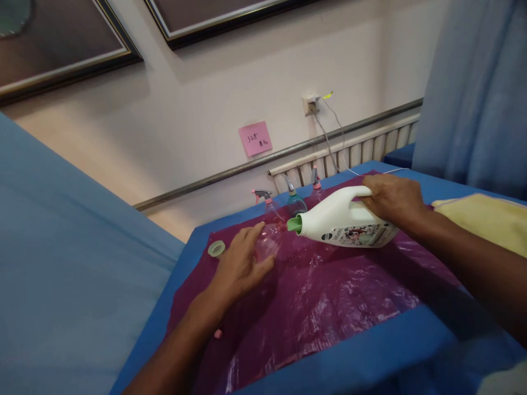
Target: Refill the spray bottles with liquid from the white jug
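My right hand (397, 197) is closed round the handle of a white plastic jug (325, 216) with a printed label. The jug lies tilted to the left, its green spout (293, 224) at the mouth of a clear, pinkish bottle (268, 241). Around that bottle, thumb and fingers of my left hand (239, 260) are wrapped. Whether liquid is flowing, I cannot tell. Behind stand a clear spray bottle (270, 206) with a grey and pink trigger, a teal spray bottle (296, 205) and another pink-necked spray bottle (316, 185). A pale green cap (216, 249) lies left of my left hand.
A shiny purple plastic sheet (354, 291) covers part of the blue bed (329, 359). On it lies a small pink piece (218, 333). A yellow cloth (486, 219) is at right. Blue curtains (69, 263) hang on both sides; a cable (327, 137) runs from a wall socket.
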`<state>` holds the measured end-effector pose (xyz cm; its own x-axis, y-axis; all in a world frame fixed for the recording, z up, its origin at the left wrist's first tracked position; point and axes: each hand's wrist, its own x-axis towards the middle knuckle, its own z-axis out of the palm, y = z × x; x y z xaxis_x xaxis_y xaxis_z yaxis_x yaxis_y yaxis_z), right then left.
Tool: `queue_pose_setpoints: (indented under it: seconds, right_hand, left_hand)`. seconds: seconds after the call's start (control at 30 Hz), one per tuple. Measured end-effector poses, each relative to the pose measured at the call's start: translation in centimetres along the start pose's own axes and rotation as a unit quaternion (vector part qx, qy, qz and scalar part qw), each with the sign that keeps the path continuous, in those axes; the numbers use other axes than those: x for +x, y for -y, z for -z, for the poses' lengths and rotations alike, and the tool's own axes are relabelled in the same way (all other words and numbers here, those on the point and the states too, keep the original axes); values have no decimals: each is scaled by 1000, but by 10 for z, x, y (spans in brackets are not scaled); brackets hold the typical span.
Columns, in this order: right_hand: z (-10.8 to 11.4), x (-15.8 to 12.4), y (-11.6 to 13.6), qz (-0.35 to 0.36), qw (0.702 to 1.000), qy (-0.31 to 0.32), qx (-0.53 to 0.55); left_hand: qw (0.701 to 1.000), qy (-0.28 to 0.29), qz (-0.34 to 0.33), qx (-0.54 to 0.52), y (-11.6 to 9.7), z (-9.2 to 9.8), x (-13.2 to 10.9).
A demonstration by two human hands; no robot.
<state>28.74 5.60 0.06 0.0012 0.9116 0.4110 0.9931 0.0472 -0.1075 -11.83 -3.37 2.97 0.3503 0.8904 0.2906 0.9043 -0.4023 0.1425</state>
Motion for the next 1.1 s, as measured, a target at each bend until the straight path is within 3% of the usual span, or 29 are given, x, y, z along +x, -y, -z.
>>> queue_pose_setpoints:
  seconds: [0.23,0.67,1.1]
  right_hand:
    - [0,0,2,5,1000,-8,1]
    - [2,1,5,8,1000,1,-14]
    - [-1,2,6,31,999,0,-18]
  left_hand:
    - [998,44,9,49,-5,6,5]
    - [988,71,-23,134,-17,28,11]
    - [974,114,-14,198,-31,40,16]
